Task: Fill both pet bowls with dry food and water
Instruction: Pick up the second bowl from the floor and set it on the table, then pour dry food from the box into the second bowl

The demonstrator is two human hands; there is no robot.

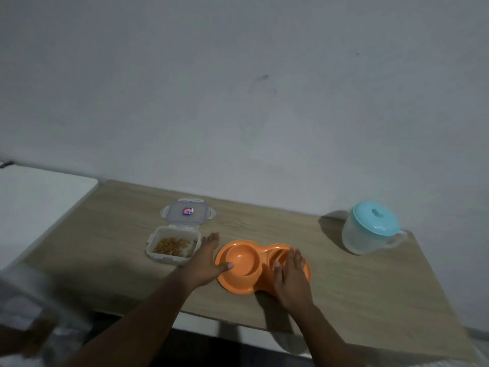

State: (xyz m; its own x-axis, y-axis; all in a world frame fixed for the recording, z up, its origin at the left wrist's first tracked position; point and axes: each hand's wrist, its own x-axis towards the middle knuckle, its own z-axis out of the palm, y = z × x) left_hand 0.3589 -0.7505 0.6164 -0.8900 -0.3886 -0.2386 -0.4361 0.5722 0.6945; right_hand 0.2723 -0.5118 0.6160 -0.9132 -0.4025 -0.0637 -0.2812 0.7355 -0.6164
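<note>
An orange double pet bowl (239, 280) lies on the wooden table (357, 276) in front of me; its left basin (242, 259) looks empty. My left hand (205, 262) rests at its left rim, thumb on the edge, fingers stretched flat. My right hand (291, 276) lies over the right basin and hides most of it, fingers straight. To the left stands an open clear container (173, 246) holding brown dry food. Its lid (187, 211) lies just behind it. A clear pitcher (369, 231) with a turquoise lid stands at the back right.
A grey wall runs behind the table. A white surface (39, 202) adjoins the table's left side. The table's near edge runs just below my forearms. A blurred pale shape (29, 308) fills the lower left corner.
</note>
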